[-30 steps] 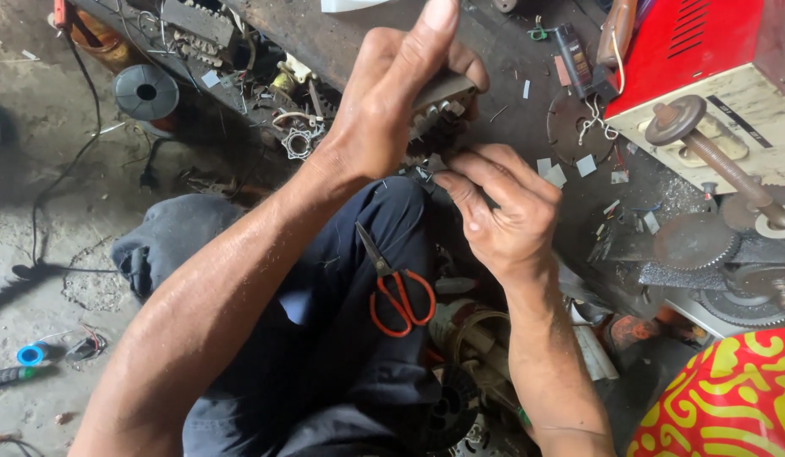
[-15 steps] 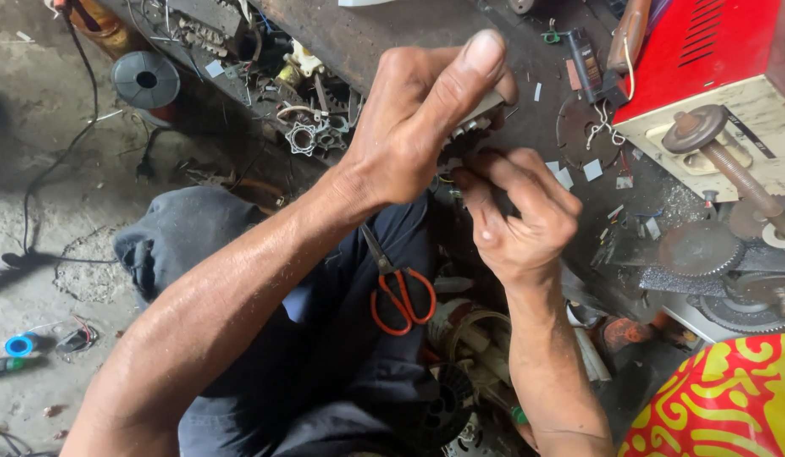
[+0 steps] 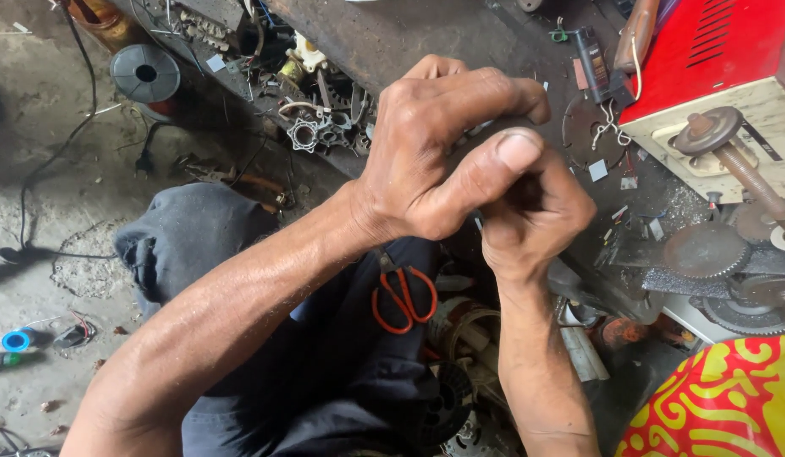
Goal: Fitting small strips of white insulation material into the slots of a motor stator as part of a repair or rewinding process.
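A small dark part, mostly hidden, is clamped between both hands above the lap. The left hand (image 3: 426, 161) has closed over it since a second ago; the right hand (image 3: 536, 211) is now fisted. Orange-handled scissors (image 3: 403, 298) lie below.

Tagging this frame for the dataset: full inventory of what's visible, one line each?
scissors: 1, orange handles, on the lap under the hands
wire spool: 1, dark grey, floor upper left
red machine housing: 1, red on a cream base, upper right
winding crank: 1, rusty metal, on the cream base
gear wheels: several, dark rusty, right edge
metal parts pile: many, grey, by the bench edge
tape roll: 1, blue, floor lower left
patterned cloth: 1, red and yellow, lower right corner
trousers: dark blue, centre
left hand: clenched over the right, centre
right hand: fisted; what it grips is hidden
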